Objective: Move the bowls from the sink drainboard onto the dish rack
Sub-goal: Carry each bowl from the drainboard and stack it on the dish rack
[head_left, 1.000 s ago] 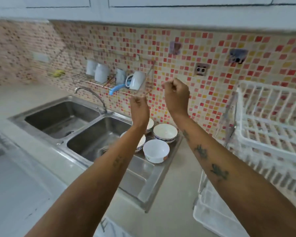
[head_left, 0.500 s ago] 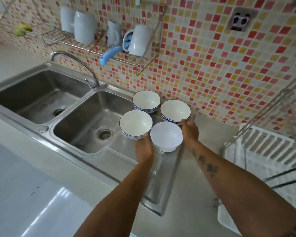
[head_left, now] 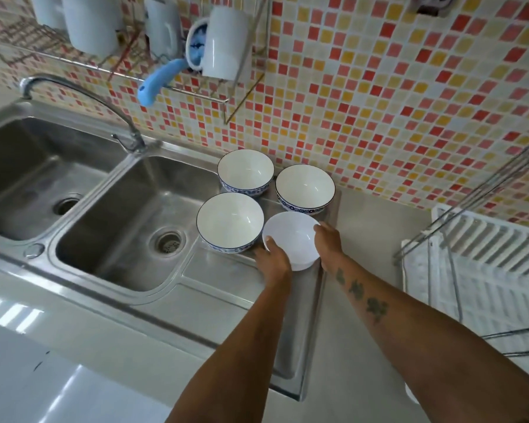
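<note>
You've got 4 bowls on the drainboard [head_left: 226, 276], right of the 2 sink basins: 3 w/ blue-patterned outsides, 1 plain white bowl [head_left: 290, 239] nearest you. Both hands are on that plain one: left hand [head_left: 272, 257] curled round its near-left side, thumb on the rim; right hand [head_left: 327, 244] cupping its right side, fingertips at the rim. Bowl looks to sit on the steel. 1 white dish rack [head_left: 483, 264] stands at far right, well apart from the bowls.
</note>
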Available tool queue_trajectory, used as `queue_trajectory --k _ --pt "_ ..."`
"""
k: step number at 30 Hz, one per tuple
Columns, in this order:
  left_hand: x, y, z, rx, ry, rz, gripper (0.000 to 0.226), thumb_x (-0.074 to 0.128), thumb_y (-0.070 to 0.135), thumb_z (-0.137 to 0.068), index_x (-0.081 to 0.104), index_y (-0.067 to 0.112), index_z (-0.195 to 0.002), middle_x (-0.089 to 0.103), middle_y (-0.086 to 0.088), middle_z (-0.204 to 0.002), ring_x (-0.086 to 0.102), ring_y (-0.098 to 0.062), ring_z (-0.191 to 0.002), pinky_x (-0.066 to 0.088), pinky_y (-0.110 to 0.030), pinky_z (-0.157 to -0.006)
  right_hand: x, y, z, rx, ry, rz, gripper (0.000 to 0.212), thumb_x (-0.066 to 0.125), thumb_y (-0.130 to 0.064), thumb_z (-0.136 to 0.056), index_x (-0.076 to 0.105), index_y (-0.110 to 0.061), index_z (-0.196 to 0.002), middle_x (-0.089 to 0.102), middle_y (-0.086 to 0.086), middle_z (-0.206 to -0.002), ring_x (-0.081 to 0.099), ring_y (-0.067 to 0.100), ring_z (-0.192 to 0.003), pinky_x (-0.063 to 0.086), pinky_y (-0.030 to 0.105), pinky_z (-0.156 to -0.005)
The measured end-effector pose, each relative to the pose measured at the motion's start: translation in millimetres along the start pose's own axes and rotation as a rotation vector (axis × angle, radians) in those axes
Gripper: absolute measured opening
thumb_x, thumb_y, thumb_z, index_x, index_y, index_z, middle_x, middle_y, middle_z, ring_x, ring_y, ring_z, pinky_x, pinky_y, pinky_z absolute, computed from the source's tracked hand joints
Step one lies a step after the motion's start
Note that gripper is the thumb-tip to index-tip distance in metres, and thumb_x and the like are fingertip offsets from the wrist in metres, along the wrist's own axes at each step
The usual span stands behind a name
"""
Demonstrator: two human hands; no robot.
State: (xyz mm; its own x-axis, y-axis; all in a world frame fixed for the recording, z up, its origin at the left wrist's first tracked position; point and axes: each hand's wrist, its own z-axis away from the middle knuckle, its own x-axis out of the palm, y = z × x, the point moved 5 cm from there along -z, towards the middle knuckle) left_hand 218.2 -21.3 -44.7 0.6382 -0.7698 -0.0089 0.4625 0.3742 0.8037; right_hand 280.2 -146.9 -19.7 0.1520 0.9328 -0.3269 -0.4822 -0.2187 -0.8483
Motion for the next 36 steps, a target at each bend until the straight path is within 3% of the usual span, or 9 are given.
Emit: queue_trajectory --k 8,12,16,19,21,26,29,31,36 --pt "3 5 6 -0.036 -0.049 0.103 0.051 0.033 0.039 -0.103 0.035 0.011 -0.146 0.043 -0.014 -0.150 0.045 -0.037 -0.132 0.038 -0.051 -0.111 -5 1 7 0.018 0.087 -0.040 0.031 0.044 -0.013 -0.093 0.064 0.000 -0.113 0.064 0.021 -0.120 0.055 0.029 -0.093 0.048 0.039 -0.085" --pt "7 14 26 -0.060 -0.111 0.213 0.051 0.032 0.043 -0.102 0.036 0.014 -0.144 0.047 -0.009 -0.138 0.049 -0.032 -0.126 0.041 -0.052 -0.108 -18 -8 22 -0.013 0.182 -0.138 0.032 0.045 -0.017 -0.092 0.067 -0.003 -0.109 0.066 0.019 -0.116 0.060 0.031 -0.098 0.048 0.038 -0.087" --pt "17 36 39 -0.012 -0.190 0.395 0.043 0.036 0.062 -0.086 0.055 0.034 -0.113 0.061 -0.007 -0.134 0.061 -0.032 -0.115 0.049 -0.053 -0.101 -37 -46 47 -0.144 0.229 -0.217 0.030 0.040 -0.018 -0.095 0.060 -0.018 -0.072 0.060 0.011 -0.093 0.052 0.025 -0.088 0.042 0.033 -0.079" --pt "25 62 56 0.008 -0.213 0.465 0.044 0.039 0.071 -0.079 0.058 0.039 -0.102 0.063 -0.002 -0.128 0.063 -0.030 -0.112 0.050 -0.053 -0.100 -56 -95 74 -0.322 0.230 -0.215 0.032 0.039 -0.024 -0.099 0.068 -0.012 -0.103 0.065 0.010 -0.115 0.057 0.025 -0.105 0.047 0.037 -0.095" --pt "23 97 93 0.017 -0.266 0.523 0.047 0.041 0.075 -0.076 0.055 0.039 -0.104 0.064 -0.001 -0.126 0.063 -0.029 -0.111 0.052 -0.051 -0.098 -73 -131 98 -0.435 0.238 -0.205 0.033 0.038 -0.025 -0.100 0.066 -0.010 -0.107 0.065 0.007 -0.112 0.057 0.023 -0.102 0.048 0.036 -0.090" --pt "14 161 201 0.004 -0.529 0.678 0.048 0.041 0.061 -0.091 0.053 0.033 -0.129 0.063 -0.001 -0.128 0.061 -0.029 -0.114 0.051 -0.050 -0.100 -134 -208 181 -0.750 0.303 -0.194 0.028 0.039 -0.019 -0.099 0.066 -0.010 -0.100 0.064 0.001 -0.098 0.054 0.012 -0.088 0.041 0.023 -0.070" --pt "8 190 269 0.042 -0.724 0.715 0.049 0.038 0.055 -0.091 0.058 0.030 -0.128 0.064 -0.005 -0.127 0.060 -0.031 -0.116 0.047 -0.052 -0.101 -181 -240 242 -0.941 0.368 -0.217 0.028 0.040 -0.016 -0.098 0.058 -0.019 -0.077 0.051 -0.013 -0.070 0.045 0.000 -0.066 0.034 0.013 -0.056" --pt "11 204 308 0.066 -0.861 0.709 0.051 0.037 0.052 -0.090 0.058 0.028 -0.130 0.064 -0.008 -0.130 0.059 -0.035 -0.118 0.045 -0.053 -0.099 -218 -253 277 -1.022 0.445 -0.236 0.026 0.041 -0.016 -0.098 0.065 -0.014 -0.086 0.052 -0.014 -0.072 0.048 -0.003 -0.066 0.037 0.007 -0.055" --pt "54 206 399 -0.075 -1.418 0.466 0.059 0.043 0.052 -0.088 0.051 0.027 -0.140 0.055 -0.012 -0.143 0.052 -0.040 -0.129 0.039 -0.057 -0.102 -317 -251 332 -1.131 0.631 -0.297 0.027 0.044 -0.010 -0.094 0.063 -0.019 -0.078 0.055 -0.013 -0.069 0.050 -0.007 -0.065 0.034 0.005 -0.057"
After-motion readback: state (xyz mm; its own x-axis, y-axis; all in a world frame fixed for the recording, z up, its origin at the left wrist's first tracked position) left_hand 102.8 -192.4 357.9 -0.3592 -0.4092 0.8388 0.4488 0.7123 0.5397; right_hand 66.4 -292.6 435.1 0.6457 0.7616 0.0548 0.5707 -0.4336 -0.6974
